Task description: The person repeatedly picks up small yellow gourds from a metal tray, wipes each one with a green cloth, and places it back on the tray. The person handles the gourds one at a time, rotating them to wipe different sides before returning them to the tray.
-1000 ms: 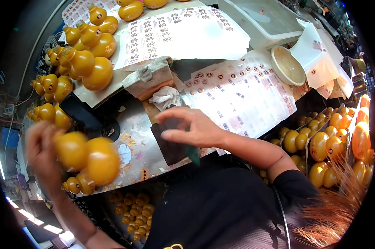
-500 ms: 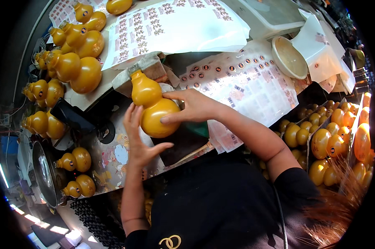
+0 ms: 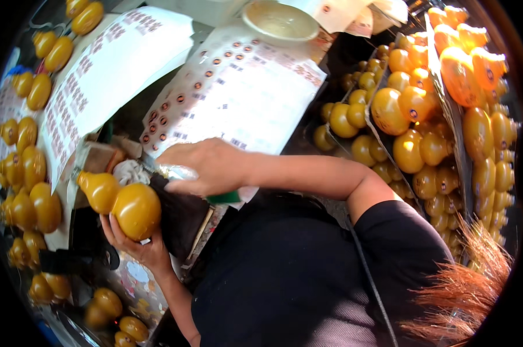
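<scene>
A glossy yellow-brown gourd-shaped bottle [image 3: 138, 209] rests tilted in my left hand [image 3: 148, 248], its narrow neck toward the upper left. My fingers cup the lower bulb from underneath and behind. Away from the bottle, my right hand [image 3: 212, 169] is by the near edge of a sheet of round and rectangular stickers [image 3: 238, 92]. Its thumb and forefinger are spread, with a whitish, shiny patch showing in the gap; whether they touch it I cannot make out. A crumpled white cloth [image 3: 130, 172] lies between the bottle and that hand.
Several gourd bottles [image 3: 44, 207] line the table's left side beside another printed sheet [image 3: 108, 69]. A pale bowl [image 3: 280, 22] sits at the sticker sheet's far end. Crates on the right hold many gourd bottles [image 3: 412, 151]. A dark phone-like object [image 3: 61, 261] stands at lower left.
My right hand has let go of the gourd bottle and moved to the sticker sheet. My left hand has closed under the bottle, which is now more tilted. The view has swung to the right.
</scene>
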Tool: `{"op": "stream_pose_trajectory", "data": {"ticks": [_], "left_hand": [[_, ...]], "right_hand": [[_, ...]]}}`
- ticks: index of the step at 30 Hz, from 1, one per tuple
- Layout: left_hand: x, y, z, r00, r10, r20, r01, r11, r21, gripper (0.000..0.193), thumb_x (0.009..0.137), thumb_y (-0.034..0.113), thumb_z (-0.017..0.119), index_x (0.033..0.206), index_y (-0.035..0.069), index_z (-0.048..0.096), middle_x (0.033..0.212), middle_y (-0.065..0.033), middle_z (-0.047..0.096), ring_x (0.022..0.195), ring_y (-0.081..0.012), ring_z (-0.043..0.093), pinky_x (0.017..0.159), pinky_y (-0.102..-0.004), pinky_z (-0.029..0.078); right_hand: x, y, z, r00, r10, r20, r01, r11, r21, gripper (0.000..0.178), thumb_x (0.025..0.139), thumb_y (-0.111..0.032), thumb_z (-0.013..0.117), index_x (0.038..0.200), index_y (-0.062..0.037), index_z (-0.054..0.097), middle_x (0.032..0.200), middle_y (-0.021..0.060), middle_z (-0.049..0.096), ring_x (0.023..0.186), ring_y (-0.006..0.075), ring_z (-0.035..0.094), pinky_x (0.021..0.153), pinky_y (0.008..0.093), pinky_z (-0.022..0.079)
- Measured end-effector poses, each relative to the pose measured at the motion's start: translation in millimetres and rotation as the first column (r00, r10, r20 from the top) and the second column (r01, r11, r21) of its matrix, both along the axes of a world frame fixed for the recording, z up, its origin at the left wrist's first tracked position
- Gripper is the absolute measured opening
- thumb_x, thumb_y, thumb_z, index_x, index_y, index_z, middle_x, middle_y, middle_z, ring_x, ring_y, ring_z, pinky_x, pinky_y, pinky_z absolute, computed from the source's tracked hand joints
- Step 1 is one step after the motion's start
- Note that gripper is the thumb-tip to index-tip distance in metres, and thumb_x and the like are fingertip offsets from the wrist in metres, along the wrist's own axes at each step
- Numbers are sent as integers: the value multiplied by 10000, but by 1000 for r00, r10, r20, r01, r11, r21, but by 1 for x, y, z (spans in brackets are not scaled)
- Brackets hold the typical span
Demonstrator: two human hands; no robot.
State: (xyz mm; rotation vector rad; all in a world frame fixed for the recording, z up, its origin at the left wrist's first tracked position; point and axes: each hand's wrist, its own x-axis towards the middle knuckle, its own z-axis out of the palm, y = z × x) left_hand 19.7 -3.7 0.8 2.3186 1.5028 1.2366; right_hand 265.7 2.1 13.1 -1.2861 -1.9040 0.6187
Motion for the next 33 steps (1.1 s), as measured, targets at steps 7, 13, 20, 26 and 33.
{"op": "stream_pose_trajectory", "data": {"ticks": [7, 13, 20, 26, 33], "left_hand": [[7, 1, -5, 1000, -23, -18, 24, 999, 43, 822, 742, 96, 785, 1423, 94, 325, 1455, -152, 323, 1328, -338, 340, 1095, -455, 299], [-2, 2, -12, 999, 2, -45, 1, 997, 73, 868, 684, 78, 814, 1407, 67, 334, 1444, -171, 341, 1315, -367, 364, 1083, -481, 323], [5, 3, -5, 999, -23, -35, 25, 998, 56, 848, 703, 72, 806, 1406, 84, 333, 1455, -173, 309, 1318, -348, 357, 1083, -459, 325], [5, 0, -3, 1000, -19, -25, 20, 999, 39, 836, 712, 71, 796, 1406, 88, 330, 1453, -172, 309, 1319, -349, 357, 1083, -464, 324], [7, -1, -6, 1000, -22, -17, 23, 999, 44, 828, 743, 65, 774, 1427, 88, 307, 1454, -132, 322, 1327, -324, 342, 1104, -449, 283]], "right_hand": [[138, -50, -21, 771, -505, 386, 568, 821, -60, 389, 897, -286, 542, 1208, -56, 584, 1243, 137, 588, 1023, 330, 617, 885, 392, 503], [201, -86, -64, 467, -689, 554, 777, 619, 115, 442, 915, -269, 481, 1308, -69, 492, 1362, 143, 497, 1063, 379, 589, 914, 441, 478], [131, -52, -34, 831, -389, 398, 394, 916, 75, 389, 859, -105, 521, 1244, -88, 575, 1282, 89, 579, 995, 259, 645, 831, 335, 529], [115, -27, -37, 768, -146, 624, 248, 965, -80, 400, 848, -131, 491, 1235, -123, 590, 1366, 27, 521, 809, 254, 663, 712, 345, 532], [177, -123, -64, 861, -495, 114, 485, 868, 106, 301, 785, -97, 663, 1076, -63, 592, 1127, 79, 623, 790, 202, 651, 705, 295, 531]]}}
